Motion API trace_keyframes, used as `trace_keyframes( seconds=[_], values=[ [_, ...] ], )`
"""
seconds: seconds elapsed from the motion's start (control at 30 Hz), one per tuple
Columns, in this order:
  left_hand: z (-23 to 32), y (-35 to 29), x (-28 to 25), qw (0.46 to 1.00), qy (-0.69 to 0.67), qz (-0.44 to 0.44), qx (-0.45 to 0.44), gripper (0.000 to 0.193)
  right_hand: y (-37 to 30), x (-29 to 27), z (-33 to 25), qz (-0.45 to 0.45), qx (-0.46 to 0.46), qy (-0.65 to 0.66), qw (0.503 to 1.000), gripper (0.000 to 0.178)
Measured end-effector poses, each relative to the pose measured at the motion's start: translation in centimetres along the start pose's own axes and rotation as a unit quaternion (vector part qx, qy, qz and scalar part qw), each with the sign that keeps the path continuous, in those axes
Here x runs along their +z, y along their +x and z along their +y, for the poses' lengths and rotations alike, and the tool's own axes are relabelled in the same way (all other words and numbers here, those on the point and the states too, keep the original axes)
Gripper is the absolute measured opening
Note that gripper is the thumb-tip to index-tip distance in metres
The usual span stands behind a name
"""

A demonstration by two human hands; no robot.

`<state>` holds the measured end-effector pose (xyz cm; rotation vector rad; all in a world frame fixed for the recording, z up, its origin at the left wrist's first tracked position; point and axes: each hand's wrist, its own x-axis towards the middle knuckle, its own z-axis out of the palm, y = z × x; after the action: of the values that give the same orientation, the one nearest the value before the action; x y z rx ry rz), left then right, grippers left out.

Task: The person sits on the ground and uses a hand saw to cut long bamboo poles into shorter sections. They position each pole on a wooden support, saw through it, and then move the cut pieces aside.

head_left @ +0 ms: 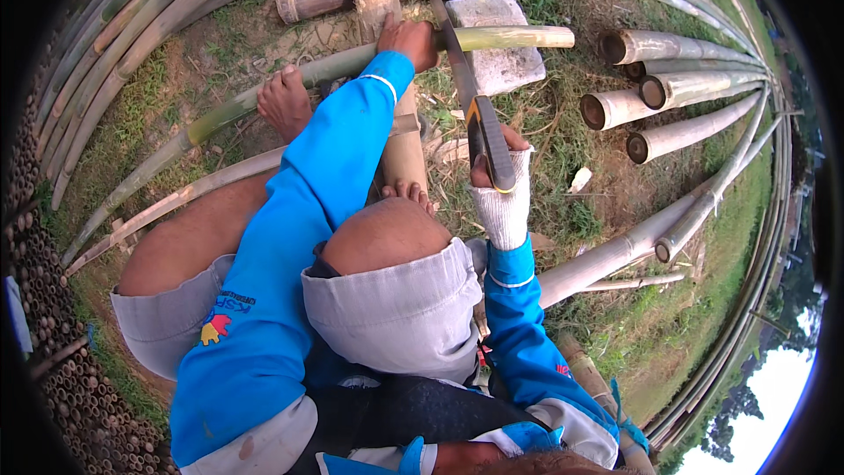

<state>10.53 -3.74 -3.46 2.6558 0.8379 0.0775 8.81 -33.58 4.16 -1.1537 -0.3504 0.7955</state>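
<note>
On the green bamboo pole [352, 64], left hand [411, 40]; long blade [457, 62] in gloved right hand [499, 185].

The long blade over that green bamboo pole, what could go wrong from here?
1. The left hand grips the green bamboo pole bare, right beside the long blade; a slip could cut it.
2. A bare foot rests on the pole, also exposed.
3. Only the right hand wears a glove.

This is an outdoor bamboo yard: long bamboo poles [677, 88] lie all around on grass [563, 211] and dirt.
</note>
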Motion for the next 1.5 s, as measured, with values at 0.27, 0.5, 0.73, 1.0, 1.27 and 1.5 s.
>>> trace_keyframes(
  seconds=[0.27,0.5,0.73,1.0,1.27,1.5],
  values=[
    [0.5,-1.3,0.6,0.999,0.015,0.048,-0.012,0.037,-1.2,-0.4,1.6,0.039,-0.012,-0.036,0.998,0.054],
    [-0.1,-2.2,1.9,0.985,0.039,0.166,0.024,0.028,1.1,4.4,-5.5,-0.019,-0.183,-0.339,0.923,0.063],
    [-0.5,-2.2,2.6,0.976,0.058,0.201,0.058,0.041,-1.1,1.5,-2.3,0.008,-0.033,-0.164,0.986,0.062],
    [1.5,-2.1,2.1,0.986,0.055,0.157,0.028,0.035,-3.2,-3.8,7.3,0.066,-0.091,-0.329,0.938,0.063],
    [0.2,-1.9,2.5,0.969,0.087,0.222,0.060,0.031,-2.8,1.6,-4.7,0.002,-0.045,-0.314,0.948,0.070],
    [0.7,-2.9,2.5,0.971,0.069,0.214,0.080,0.032,-9.7,-1.1,-2.4,0.043,0.038,-0.317,0.947,0.071]
  ],
)
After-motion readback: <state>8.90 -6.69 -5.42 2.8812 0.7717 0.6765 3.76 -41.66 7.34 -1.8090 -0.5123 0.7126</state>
